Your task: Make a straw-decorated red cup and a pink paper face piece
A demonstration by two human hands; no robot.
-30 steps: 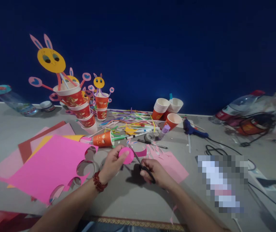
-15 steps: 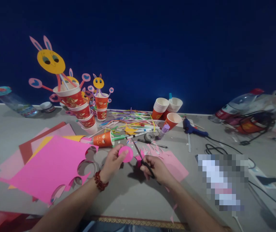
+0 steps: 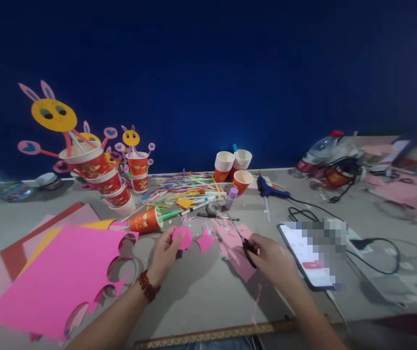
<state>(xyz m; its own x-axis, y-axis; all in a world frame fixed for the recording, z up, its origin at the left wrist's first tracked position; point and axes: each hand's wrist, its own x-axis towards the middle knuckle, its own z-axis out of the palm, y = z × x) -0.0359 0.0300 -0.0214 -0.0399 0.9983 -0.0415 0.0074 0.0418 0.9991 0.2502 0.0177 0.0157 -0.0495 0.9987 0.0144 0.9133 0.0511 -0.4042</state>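
My left hand [image 3: 165, 253] pinches a bright pink paper circle [image 3: 182, 238] between thumb and fingers, above the table. In my right hand [image 3: 267, 253] is a pair of black-handled scissors [image 3: 248, 248], blades pointing up and to the left over light pink paper [image 3: 245, 267]. Between the hands lies a bright pink paper scrap [image 3: 205, 241] with curved cut edges. To the left, a large bright pink sheet [image 3: 55, 277] with round cut-outs along its right side rests on other coloured sheets.
Red paper cups with paper bunny figures [image 3: 92, 165] stand at the back left. Drinking straws [image 3: 186, 182], stacked cups [image 3: 224, 167] and a blue glue gun [image 3: 272, 189] lie or stand farther back. A phone [image 3: 306, 257] with a cable is at right.
The scissors in my right hand have moved right, away from the circle. The pink scrap now lies on the table between the hands. The whole view has turned to the right.
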